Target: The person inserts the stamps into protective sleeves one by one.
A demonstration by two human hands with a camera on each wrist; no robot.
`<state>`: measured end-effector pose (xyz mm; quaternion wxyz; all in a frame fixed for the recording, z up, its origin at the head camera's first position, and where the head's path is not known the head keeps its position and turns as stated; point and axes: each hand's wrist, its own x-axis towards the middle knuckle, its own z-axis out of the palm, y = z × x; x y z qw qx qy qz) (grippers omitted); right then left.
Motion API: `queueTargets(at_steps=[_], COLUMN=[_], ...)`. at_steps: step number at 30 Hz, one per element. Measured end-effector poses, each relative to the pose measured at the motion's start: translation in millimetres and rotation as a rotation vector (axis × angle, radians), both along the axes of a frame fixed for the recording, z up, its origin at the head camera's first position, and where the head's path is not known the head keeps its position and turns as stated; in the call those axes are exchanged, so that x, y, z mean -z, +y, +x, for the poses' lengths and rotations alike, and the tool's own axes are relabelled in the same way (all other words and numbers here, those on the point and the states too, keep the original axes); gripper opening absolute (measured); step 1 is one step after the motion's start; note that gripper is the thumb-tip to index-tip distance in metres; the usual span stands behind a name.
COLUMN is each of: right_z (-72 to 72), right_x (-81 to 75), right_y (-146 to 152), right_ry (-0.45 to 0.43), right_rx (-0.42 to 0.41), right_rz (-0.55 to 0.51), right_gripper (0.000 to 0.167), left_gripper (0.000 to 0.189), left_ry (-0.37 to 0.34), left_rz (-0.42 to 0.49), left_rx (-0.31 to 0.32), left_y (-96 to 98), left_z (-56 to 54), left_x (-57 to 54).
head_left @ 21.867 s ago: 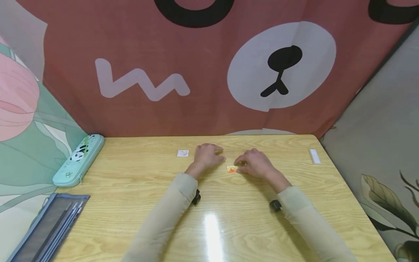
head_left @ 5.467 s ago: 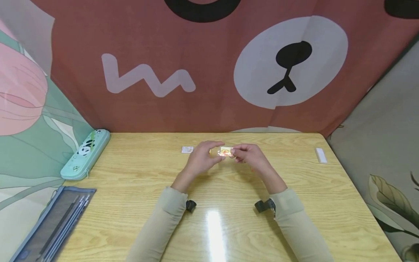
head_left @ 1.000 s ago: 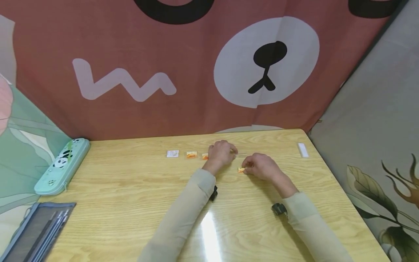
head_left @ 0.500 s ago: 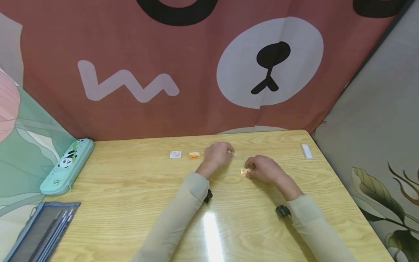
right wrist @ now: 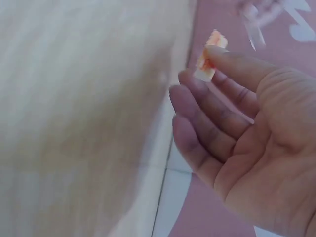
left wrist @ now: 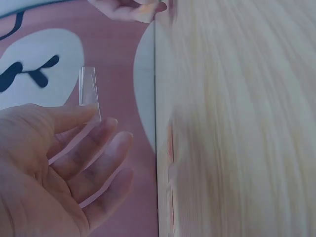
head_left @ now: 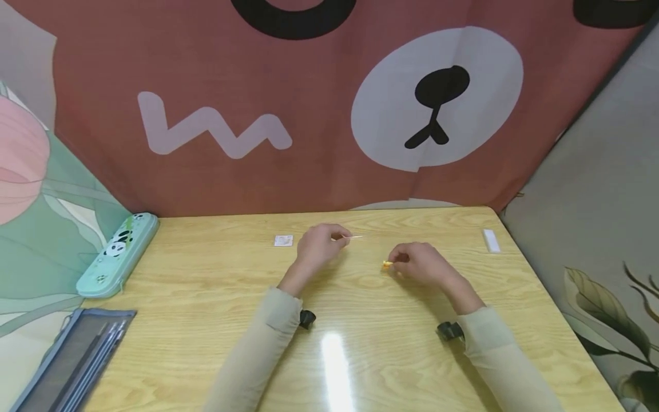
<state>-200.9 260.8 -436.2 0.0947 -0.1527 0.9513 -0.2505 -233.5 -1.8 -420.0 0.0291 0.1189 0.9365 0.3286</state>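
My left hand (head_left: pixel 320 246) pinches a thin clear plastic sleeve (left wrist: pixel 89 86) between thumb and index finger, above the table; its other fingers spread loosely. To its right, my right hand (head_left: pixel 419 262) pinches a small orange-and-white postage stamp (right wrist: pixel 217 38) with toothed edges, seen nearly edge-on in the head view. The two hands are apart. On the table left of my left hand lies a pale stamp-sized rectangle (head_left: pixel 283 241). Flat reddish-orange pieces (left wrist: pixel 171 145) lie on the table in the left wrist view; my left hand hides them in the head view.
A mint panda pencil case (head_left: pixel 117 256) lies at the table's back left, with a blue-edged mesh pouch (head_left: pixel 77 360) of pencils in front of it. A small white block (head_left: pixel 491 241) sits near the right edge. A bear-print cloth (head_left: pixel 231 189) hangs behind the table.
In the last second my left hand moves left with the sleeve, covering the orange pieces that showed earlier. The stamp in my right hand turns edge-on. Those orange pieces were not in the row 21.9 s ago.
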Motion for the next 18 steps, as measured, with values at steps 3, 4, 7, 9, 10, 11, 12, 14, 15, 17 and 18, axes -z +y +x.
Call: queueTargets(at_steps=[3, 4, 7, 9, 10, 11, 12, 14, 15, 17, 18], right_z=[-2.1, -3.2, -5.0, -5.7, -6.3, -6.7, -7.2, -8.9, -9.9, -12.1, -13.2], right_x=[-4.5, -6.5, -11.7, -14.2, -14.7, -15.5, -16.4, -17.3, -17.7, -19.1, -19.6], right_y=[1.6, 0.7, -3.0, -6.4, -8.0, -9.9, -11.9, -15.9, -18.0, -22.8, -25.4], right_ry=[-0.028, -0.036, -0.084, -0.114, -0.126, -0.135, -0.142, -0.138, -0.129, -0.104, -0.091], right_rx=[0.024, 0.028, 0.051, 0.079, 0.092, 0.107, 0.121, 0.127, 0.128, 0.124, 0.120], right_rz=[-0.107, -0.141, -0.245, -0.313, -0.339, -0.363, -0.387, -0.418, -0.426, -0.443, -0.454], right_gripper=[0.009, 0.010, 0.013, 0.016, 0.018, 0.020, 0.022, 0.026, 0.026, 0.027, 0.027], left_gripper=[0.015, 0.015, 0.014, 0.015, 0.015, 0.015, 0.015, 0.016, 0.016, 0.016, 0.017], left_ry=[-0.020, -0.028, -0.072, -0.101, -0.115, -0.123, -0.124, -0.122, -0.124, -0.116, -0.114], left_rz=[0.063, 0.081, 0.143, 0.186, 0.206, 0.223, 0.236, 0.257, 0.269, 0.288, 0.299], left_rx=[-0.011, -0.012, -0.009, -0.005, -0.005, -0.006, -0.007, -0.009, -0.012, -0.018, -0.023], left_y=[-9.2, -12.5, -19.3, -22.2, -23.4, -24.6, -25.7, -27.8, -28.8, -30.3, -30.9], left_z=[2.3, 3.2, 4.9, 5.9, 6.4, 6.8, 6.8, 7.2, 7.3, 7.1, 7.0], left_x=[-0.3, -1.0, -2.1, -2.1, -1.7, -1.2, -0.4, 0.0, 0.1, -0.4, -0.8])
